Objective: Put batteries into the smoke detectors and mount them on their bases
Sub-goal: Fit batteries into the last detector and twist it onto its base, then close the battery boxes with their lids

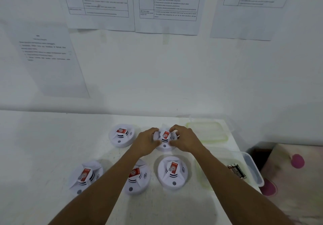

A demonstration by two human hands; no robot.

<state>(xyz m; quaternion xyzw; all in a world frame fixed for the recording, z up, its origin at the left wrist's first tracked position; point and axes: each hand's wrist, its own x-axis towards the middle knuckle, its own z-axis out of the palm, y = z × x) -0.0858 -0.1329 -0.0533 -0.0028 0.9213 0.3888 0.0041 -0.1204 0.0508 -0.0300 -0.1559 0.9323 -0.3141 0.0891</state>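
Note:
Several white round smoke detectors with red labels lie on the white table (43, 146). My left hand (146, 141) and my right hand (183, 140) grip one detector (165, 140) at the back from both sides, resting on the table. Another detector (121, 134) sits to its left. Nearer to me stand three more: a left detector (85, 176), a middle detector (138, 176) partly under my left forearm, and a right detector (173, 171). Dark batteries (236, 170) lie in a clear plastic container (253, 169) at the right.
A clear lid (209, 130) with a greenish rim lies at the back right, near the table's right edge. A wall with printed sheets (167, 6) rises behind the table. A cloth with pink spots (297, 163) lies to the right, off the table.

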